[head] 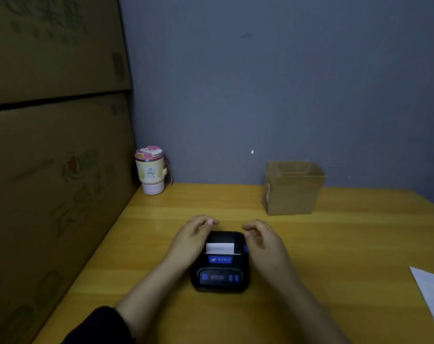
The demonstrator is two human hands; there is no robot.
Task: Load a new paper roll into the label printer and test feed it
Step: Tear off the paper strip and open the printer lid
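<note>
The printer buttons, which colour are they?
Blue, on the black printer; seen in the head view.

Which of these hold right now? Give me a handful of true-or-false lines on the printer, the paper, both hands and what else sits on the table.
1. A strip of white paper shows at the slot of the label printer. True.
2. The left hand holds a paper roll. False: it rests at the printer's left side, holding nothing.
3. The right hand is beside the printer's right edge. True.
4. The cardboard box sits on the printer. False: it stands apart, by the wall.
5. The cup stands in the table's far left corner. True.
</note>
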